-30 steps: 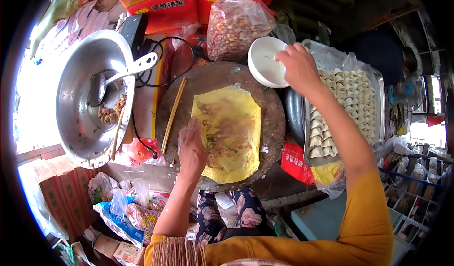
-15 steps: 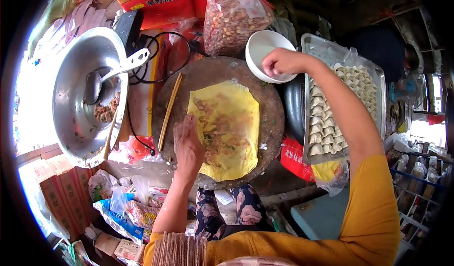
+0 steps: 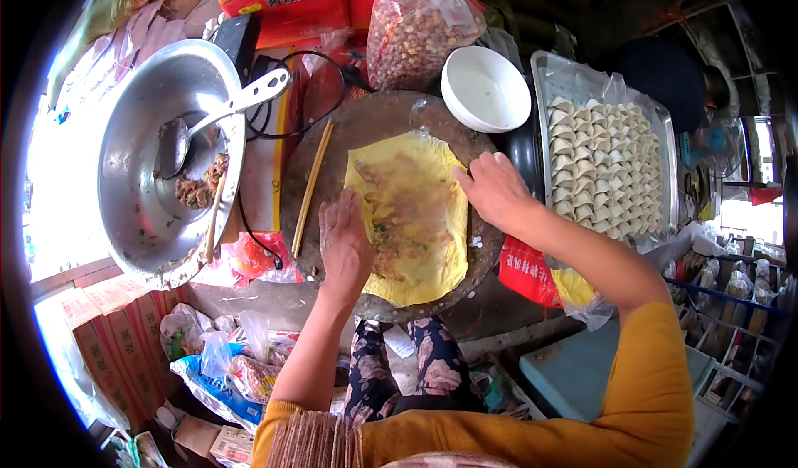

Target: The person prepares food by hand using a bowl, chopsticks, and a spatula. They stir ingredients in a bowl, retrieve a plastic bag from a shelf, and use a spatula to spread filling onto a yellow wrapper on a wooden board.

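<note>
A thin yellow egg sheet (image 3: 399, 260) lies on the round dark board (image 3: 391, 115), with minced meat and green bits showing through it. My left hand (image 3: 342, 235) rests flat along the sheet's left edge, fingers stretched out. At its upper right edge is my right hand (image 3: 497, 189), the thumb reaching to the sheet and held apart from the bent fingers. Neither hand holds anything that I can see. A pair of chopsticks (image 3: 312, 187) lies on the board's left side. Beyond my right hand stands a white bowl (image 3: 486, 90) with liquid in it.
On the left, a large metal basin (image 3: 125, 160) holds minced meat, a slotted-handle ladle (image 3: 241, 98) and a stick. A tray of folded dumplings (image 3: 603, 169) sits at right. Behind the board stand a bag of nuts (image 3: 424, 32) and red boxes (image 3: 299, 7). A black cable (image 3: 241, 223) runs beside the basin.
My right hand has left the white bowl and come down to the sheet's right edge. My left hand stays on the left edge. The whole view has shifted slightly.
</note>
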### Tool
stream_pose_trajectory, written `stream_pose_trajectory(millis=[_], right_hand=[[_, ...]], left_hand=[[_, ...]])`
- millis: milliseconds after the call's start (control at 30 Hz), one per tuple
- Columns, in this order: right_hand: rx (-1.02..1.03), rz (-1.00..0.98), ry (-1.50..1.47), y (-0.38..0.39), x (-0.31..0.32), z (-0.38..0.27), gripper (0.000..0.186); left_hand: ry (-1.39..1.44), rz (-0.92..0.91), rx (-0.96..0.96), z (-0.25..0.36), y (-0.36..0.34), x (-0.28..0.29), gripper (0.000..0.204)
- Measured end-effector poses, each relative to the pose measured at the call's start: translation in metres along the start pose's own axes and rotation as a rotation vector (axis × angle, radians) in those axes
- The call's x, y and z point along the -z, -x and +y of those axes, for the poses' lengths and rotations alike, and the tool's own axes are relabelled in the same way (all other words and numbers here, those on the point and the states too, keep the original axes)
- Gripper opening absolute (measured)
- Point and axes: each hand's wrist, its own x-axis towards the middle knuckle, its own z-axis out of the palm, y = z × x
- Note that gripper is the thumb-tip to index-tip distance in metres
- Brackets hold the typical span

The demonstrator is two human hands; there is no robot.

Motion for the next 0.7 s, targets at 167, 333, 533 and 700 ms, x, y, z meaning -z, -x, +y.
stream_pose_trajectory(millis=[167,333,533,700], right_hand=[[-0.035,0.217,0.081,-0.017,0.003,-0.013,0.042],[-0.118,0.039,-0.072,0.011,-0.007,-0.010,0.049],[-0.261,-0.028,-0.123,0.033,-0.022,-0.035,0.059],[-0.291,0.040,-0.217,0.040,-0.018,-0.034,0.062]], left_hand=[[-0.026,-0.016,-0.016,0.002,-0.001,0.002,0.054],[0.005,0.001,-0.019,0.001,-0.001,0.003,0.056],[-0.006,-0.020,-0.029,0.001,0.000,0.005,0.054],[-0.001,-0.016,-0.041,0.000,0.002,0.003,0.052]])
